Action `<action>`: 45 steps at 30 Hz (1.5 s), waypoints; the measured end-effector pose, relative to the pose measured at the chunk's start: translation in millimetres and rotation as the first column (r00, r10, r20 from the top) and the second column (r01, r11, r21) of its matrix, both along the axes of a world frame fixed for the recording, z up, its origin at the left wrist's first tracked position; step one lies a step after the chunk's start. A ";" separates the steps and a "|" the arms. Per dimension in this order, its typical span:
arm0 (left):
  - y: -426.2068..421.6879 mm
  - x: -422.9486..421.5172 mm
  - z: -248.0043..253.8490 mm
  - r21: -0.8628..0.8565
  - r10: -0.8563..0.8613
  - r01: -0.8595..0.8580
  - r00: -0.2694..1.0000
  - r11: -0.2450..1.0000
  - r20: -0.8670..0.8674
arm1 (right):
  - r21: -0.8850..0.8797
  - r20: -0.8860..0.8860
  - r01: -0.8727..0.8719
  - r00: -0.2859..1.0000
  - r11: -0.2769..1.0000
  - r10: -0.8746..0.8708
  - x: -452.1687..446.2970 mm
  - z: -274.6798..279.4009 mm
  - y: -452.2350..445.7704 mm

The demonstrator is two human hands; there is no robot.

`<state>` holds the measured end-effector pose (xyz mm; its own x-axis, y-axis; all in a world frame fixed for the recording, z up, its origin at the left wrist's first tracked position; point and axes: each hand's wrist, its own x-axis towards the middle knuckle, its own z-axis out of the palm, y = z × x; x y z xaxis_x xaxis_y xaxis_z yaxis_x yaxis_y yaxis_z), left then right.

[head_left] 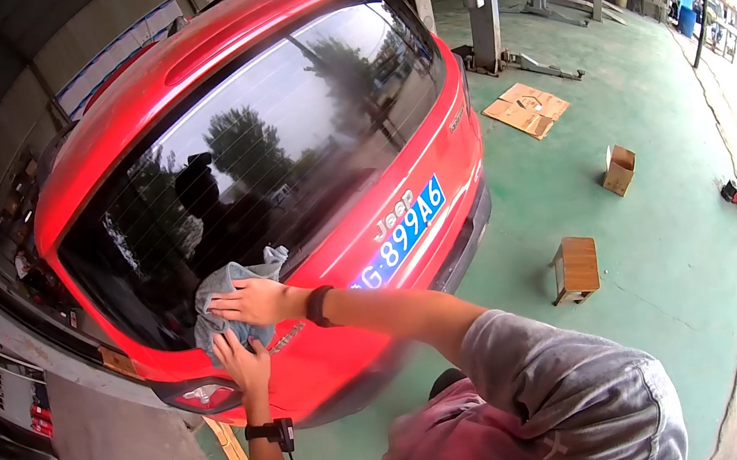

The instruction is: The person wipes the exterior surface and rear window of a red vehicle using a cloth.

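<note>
A crumpled grey-blue cloth [216, 296] lies against the lower left of the rear window of a red Jeep car [327, 329]. My right hand [254, 303] is on top of the cloth, fingers extended across it and gripping it to the car. Just below, my left hand [243, 363] touches the cloth's lower edge with its fingers stretched and apart. Under my left hand is the tail light [206, 394]. A dark band circles my right wrist, and a black device with a cable is strapped to my left one. The cloth's underside is hidden.
On the green floor to the right stand a small wooden stool [577, 265] and an open cardboard box [619, 170]. A flattened cardboard sheet [527, 111] lies farther back, near a lift post [483, 6]. A grey ledge [122, 447] runs along the left.
</note>
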<state>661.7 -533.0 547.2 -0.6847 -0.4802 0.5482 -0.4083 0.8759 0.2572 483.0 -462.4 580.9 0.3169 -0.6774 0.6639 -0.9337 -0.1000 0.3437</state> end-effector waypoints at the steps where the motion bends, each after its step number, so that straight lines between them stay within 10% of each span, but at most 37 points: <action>1: 2.8 -2.9 -6.9 -0.076 -0.022 0.019 0.999 0.997 -0.039 | -0.020 -0.021 0.044 0.999 0.999 -0.045 4.0 1.2 15.0; 12: 89.5 -74.5 24.4 -0.099 -0.548 0.555 0.832 0.826 0.086 | -0.105 0.130 0.449 0.891 0.887 -0.436 -67.5 -10.7 167.9; 22: 115.2 -159.2 29.8 -0.253 -0.277 0.238 0.952 0.938 -0.129 | -0.190 0.452 0.655 0.720 0.732 -0.527 -93.6 -3.7 169.8; 45: 75.7 -117.0 6.1 -0.273 -0.339 0.258 0.887 0.927 -0.313 | -0.202 0.483 0.656 0.713 0.727 -0.508 -78.9 -6.0 158.2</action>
